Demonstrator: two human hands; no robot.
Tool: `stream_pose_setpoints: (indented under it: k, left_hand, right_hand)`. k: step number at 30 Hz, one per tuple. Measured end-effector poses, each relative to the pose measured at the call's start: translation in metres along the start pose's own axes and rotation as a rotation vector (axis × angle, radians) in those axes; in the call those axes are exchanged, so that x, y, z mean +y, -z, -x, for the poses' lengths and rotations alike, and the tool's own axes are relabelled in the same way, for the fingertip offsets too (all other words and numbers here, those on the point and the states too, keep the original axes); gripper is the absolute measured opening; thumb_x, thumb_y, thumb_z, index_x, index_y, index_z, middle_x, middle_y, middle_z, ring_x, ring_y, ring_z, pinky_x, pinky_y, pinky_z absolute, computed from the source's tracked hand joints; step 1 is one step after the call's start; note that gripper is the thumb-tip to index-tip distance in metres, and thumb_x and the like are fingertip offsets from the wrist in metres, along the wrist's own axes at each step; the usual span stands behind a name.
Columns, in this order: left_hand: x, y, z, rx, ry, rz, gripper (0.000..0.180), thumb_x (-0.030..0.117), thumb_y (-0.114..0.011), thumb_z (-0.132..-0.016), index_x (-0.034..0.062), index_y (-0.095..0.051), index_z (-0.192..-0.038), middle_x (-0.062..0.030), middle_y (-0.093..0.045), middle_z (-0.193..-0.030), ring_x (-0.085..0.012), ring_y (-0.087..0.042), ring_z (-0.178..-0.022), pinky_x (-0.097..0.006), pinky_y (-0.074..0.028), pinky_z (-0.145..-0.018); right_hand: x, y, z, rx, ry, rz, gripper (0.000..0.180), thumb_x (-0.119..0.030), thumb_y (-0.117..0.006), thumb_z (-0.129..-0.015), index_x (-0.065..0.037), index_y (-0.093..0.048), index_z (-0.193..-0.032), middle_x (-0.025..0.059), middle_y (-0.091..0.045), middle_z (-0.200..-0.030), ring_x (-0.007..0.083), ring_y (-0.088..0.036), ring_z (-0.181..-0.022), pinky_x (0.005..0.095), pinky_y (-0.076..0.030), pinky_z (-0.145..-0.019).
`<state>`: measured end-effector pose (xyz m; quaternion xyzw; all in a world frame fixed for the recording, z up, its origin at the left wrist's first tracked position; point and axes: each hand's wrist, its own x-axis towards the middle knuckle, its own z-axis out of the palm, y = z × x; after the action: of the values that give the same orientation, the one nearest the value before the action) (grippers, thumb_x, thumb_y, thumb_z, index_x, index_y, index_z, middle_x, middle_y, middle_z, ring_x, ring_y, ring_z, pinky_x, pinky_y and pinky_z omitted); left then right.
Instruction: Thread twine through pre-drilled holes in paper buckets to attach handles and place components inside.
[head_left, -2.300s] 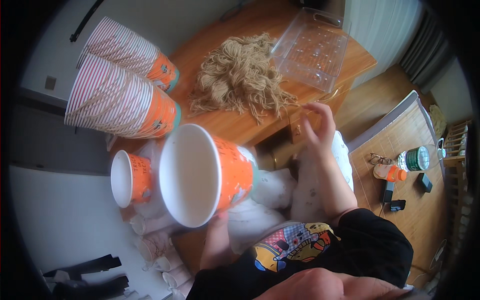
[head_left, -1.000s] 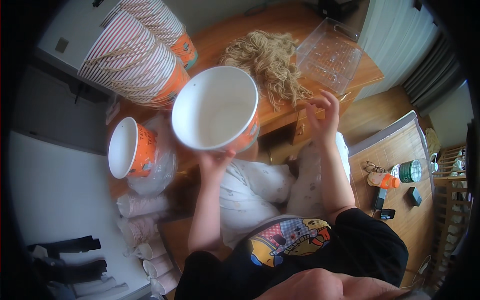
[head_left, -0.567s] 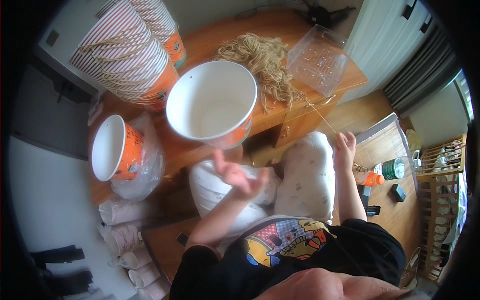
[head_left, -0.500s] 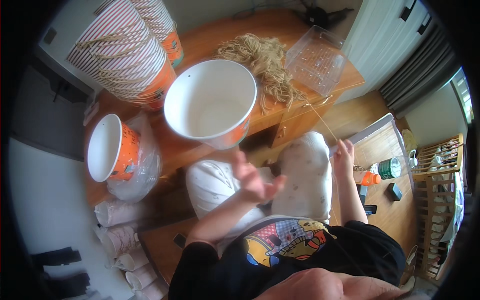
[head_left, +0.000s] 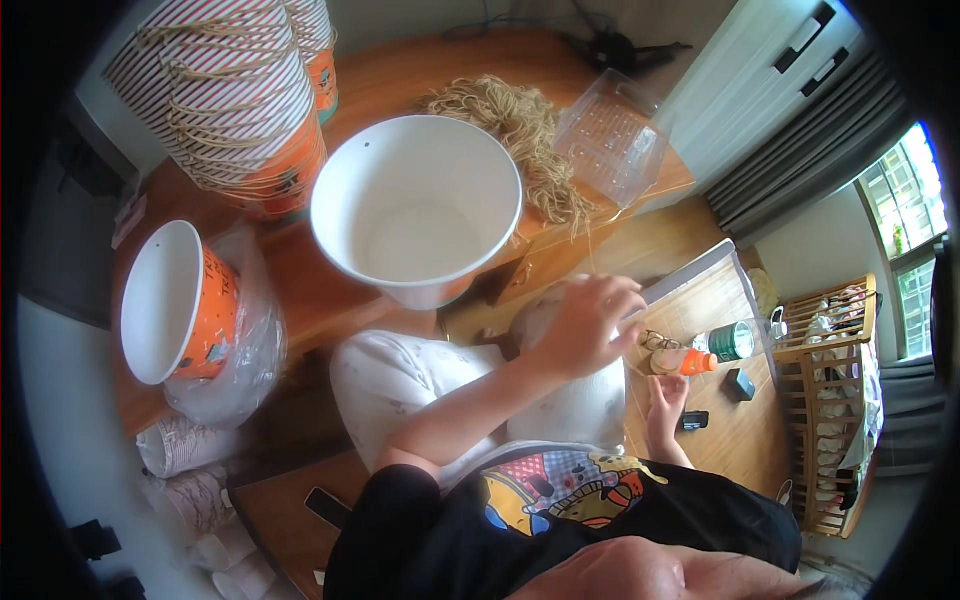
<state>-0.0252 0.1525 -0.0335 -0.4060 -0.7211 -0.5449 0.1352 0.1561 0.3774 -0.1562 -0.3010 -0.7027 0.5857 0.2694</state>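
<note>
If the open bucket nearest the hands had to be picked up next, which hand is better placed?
Probably the left hand: it appears nearer the bucket. The right hand is farther off, lower in the view, near the orange-capped bottle.

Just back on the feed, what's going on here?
A person sits at a wooden desk, left hand over the right leg, right hand beside it; whether either holds anything is unclear. A large paper bucket stands untouched by the desk's edge, near a tangled pile of tan twine. Striped buckets are stacked farther left.
</note>
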Motion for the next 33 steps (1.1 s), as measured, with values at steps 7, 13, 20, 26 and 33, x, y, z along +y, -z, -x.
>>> stream_pose_setpoints:
  k: [7,13,20,26,33]
  left_hand:
    - [0.044,0.022,-0.004,-0.351,-0.123,0.582,0.050,0.044,-0.059,-0.094,0.0045,-0.056,-0.124,-0.0175,-0.060,-0.122,-0.0345,-0.058,-0.115,-0.043,-0.045,-0.098]
    - [0.058,0.074,0.024,-0.650,0.102,0.878,0.052,0.036,-0.057,-0.097,0.0039,-0.049,-0.137,-0.0112,-0.065,-0.102,-0.0256,-0.063,-0.091,-0.038,-0.049,-0.082]
    - [0.063,0.112,0.037,-0.233,0.280,0.908,0.024,0.009,-0.050,-0.098,0.0029,-0.059,-0.119,-0.0097,-0.062,-0.081,-0.0138,-0.059,-0.075,-0.032,-0.047,-0.070]
    - [0.047,0.113,0.037,-0.022,0.275,0.917,0.014,0.012,-0.052,-0.099,0.0024,-0.063,-0.097,-0.0073,-0.065,-0.081,-0.0138,-0.062,-0.072,-0.028,-0.048,-0.069]
    - [0.042,0.110,0.043,0.006,0.253,0.932,0.012,0.008,-0.054,-0.097,0.0015,-0.063,-0.095,-0.0073,-0.065,-0.080,-0.0124,-0.060,-0.071,-0.027,-0.047,-0.066]
  right_hand:
    - [-0.151,-0.049,0.003,-0.674,1.645,-0.037,0.039,0.001,-0.074,-0.077,-0.011,-0.051,-0.107,0.0042,-0.071,-0.094,0.0169,-0.051,-0.068,0.0335,-0.040,-0.062]
    - [-0.234,-0.082,-0.001,-0.575,1.733,0.088,0.074,-0.007,-0.081,-0.076,-0.018,-0.035,-0.133,0.0004,-0.069,-0.097,0.0164,-0.049,-0.073,0.0322,-0.035,-0.060]
    - [-0.260,-0.145,0.014,-0.500,1.632,0.160,0.049,-0.011,-0.073,-0.084,-0.014,-0.037,-0.117,0.0039,-0.067,-0.082,0.0194,-0.047,-0.069,0.0338,-0.035,-0.059]
    - [-0.279,-0.165,0.013,-0.670,1.551,0.278,0.062,0.010,-0.058,-0.080,-0.009,-0.035,-0.133,0.0090,-0.066,-0.086,0.0228,-0.049,-0.071,0.0391,-0.041,-0.067]
    - [-0.288,-0.180,0.012,-0.861,1.510,0.164,0.049,0.010,-0.062,-0.073,-0.008,-0.052,-0.118,0.0046,-0.063,-0.084,0.0236,-0.051,-0.068,0.0380,-0.041,-0.067]
